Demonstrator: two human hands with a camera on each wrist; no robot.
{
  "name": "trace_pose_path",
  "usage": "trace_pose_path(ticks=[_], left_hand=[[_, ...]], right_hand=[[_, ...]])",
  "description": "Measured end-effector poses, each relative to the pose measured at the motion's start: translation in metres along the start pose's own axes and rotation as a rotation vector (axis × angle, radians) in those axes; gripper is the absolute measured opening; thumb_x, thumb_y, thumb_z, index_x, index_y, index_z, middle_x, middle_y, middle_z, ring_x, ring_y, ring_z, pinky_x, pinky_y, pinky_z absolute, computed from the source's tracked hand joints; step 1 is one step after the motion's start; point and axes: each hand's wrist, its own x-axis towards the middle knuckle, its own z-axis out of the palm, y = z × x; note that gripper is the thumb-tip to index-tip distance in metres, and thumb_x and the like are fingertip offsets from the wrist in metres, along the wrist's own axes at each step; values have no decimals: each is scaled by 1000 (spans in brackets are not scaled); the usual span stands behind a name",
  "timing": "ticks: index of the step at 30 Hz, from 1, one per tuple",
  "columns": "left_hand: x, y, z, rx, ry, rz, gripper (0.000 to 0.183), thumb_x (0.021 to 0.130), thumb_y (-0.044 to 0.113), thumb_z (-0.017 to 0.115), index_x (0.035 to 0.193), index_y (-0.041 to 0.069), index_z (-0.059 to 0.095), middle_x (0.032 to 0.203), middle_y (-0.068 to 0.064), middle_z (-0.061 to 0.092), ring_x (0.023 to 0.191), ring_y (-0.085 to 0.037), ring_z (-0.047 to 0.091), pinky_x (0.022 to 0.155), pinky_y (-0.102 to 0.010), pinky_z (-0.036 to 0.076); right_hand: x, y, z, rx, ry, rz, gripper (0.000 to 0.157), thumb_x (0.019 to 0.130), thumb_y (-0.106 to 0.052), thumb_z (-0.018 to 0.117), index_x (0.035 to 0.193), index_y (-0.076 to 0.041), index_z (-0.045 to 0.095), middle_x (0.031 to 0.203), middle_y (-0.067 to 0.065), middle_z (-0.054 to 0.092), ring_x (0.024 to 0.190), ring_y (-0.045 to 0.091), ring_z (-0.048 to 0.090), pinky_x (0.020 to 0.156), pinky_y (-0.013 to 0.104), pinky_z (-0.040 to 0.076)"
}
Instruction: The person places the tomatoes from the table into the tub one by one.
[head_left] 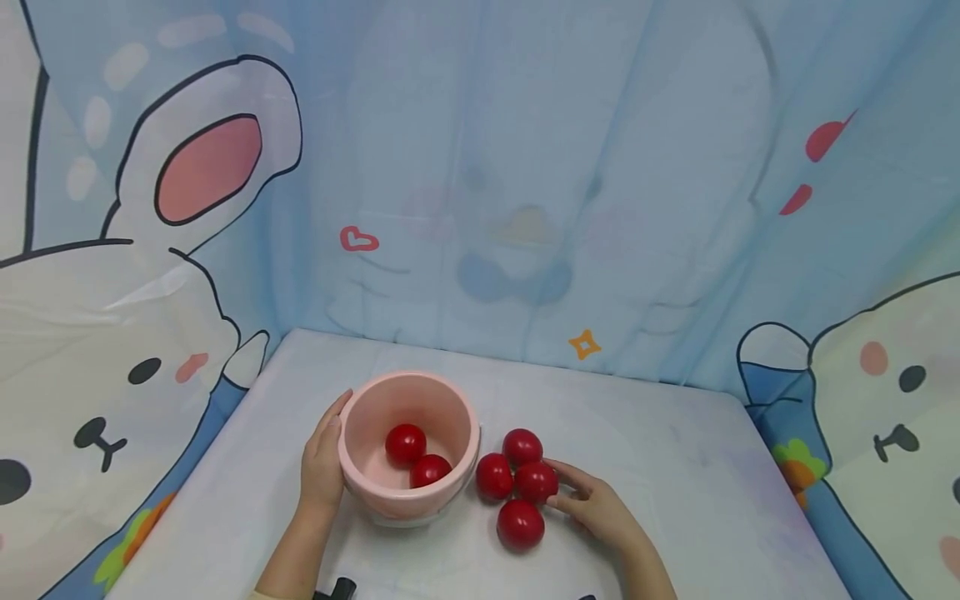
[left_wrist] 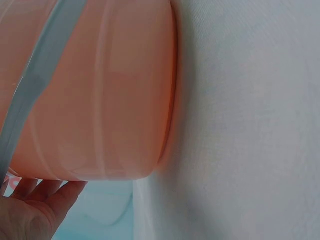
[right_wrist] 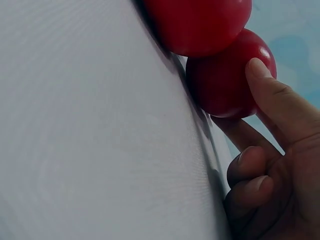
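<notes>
A pink bucket point(head_left: 408, 500) with a grey handle point(left_wrist: 42, 70) stands upright on the table, two red balls point(head_left: 406, 444) lying inside it. Against its left side rests my left hand point(head_left: 322, 467), fingers extended along the wall; in the left wrist view the fingertips touch the bucket's side. Right of the bucket, several red balls lie in a close cluster. My right hand point(head_left: 596, 504) pinches the rightmost red ball point(head_left: 536, 482) of this cluster between thumb and fingers. In the right wrist view that ball is beside a larger-looking red ball point(right_wrist: 200, 22).
Below the held ball lies another red ball point(head_left: 520, 525), nearest the front. A white cloth covers the table point(head_left: 675, 467). Blue curtains point(head_left: 525, 167) with cartoon prints hang behind and at both sides. A black object point(head_left: 343, 588) shows at the bottom edge near the left forearm.
</notes>
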Motion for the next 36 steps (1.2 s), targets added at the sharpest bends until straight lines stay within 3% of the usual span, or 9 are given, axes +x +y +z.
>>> trace_pose_path(ticks=[5,12,17,24,30,36], left_hand=[[0,0,1,2,-5,3,42,106,50,25,143,46,45,150,24,43,145,-3,34,117,-39,35],[-1,1,2,8,-3,10,42,105,51,26,143,46,45,150,24,43,145,-3,35,116,-39,36],[0,1,2,2,-9,11,42,105,52,27,143,46,45,150,24,43,146,-4,34,117,-40,35],[1,-4,-2,32,-35,1,47,102,61,27,145,49,41,153,24,39,148,-6,30,119,-44,32],[2,-7,-8,44,-80,-8,52,100,64,26,148,46,38,156,23,36,150,-7,28,120,-45,30],[5,-5,-10,12,-109,0,47,102,56,33,149,48,34,160,15,32,152,-16,23,118,-54,29]], right_hand=[[-2,1,-2,2,0,-12,73,62,-53,85,130,-40,62,141,4,58,96,21,59,63,31,55],[-4,3,-12,9,-36,-33,69,66,-54,83,130,-42,61,136,2,61,72,24,59,60,31,52],[-7,-2,-21,-16,-25,-40,67,69,-53,83,131,-42,61,135,1,61,90,19,59,64,31,54],[-6,-13,-36,-19,-18,-75,66,72,-50,82,133,-41,59,107,3,65,64,24,56,57,30,52],[-4,-25,-51,-80,-10,-135,62,77,-50,79,135,-43,56,84,9,61,64,23,55,54,30,50],[-6,-40,-68,-114,-3,-205,61,81,-50,76,137,-41,55,80,10,58,64,23,53,53,31,49]])
